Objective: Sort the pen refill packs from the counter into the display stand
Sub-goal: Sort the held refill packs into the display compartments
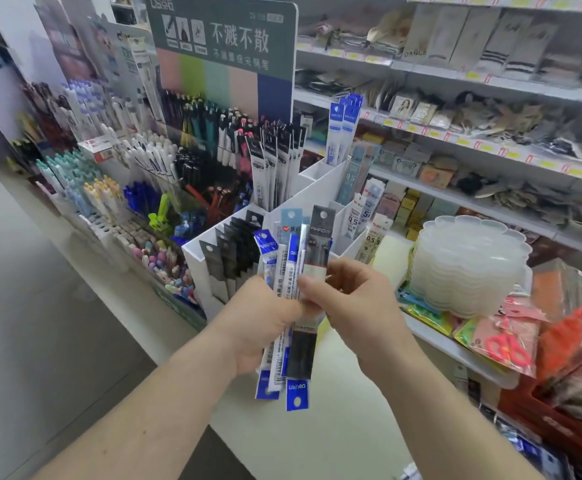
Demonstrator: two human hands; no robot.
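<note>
Left hand (265, 323) & right hand (359, 303): bare, forearms bare too, no sleeves, rings or watch visible.

The green sign (223, 46) reads "不溅不散"; a held grey refill pack (318, 244) says "AIHAO"; stand packs (372, 237) show "0.5".

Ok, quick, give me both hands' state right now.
Left hand: grips the bundle of pen refill packs.
Right hand: pinches the dark refill pack in that bundle.
</note>
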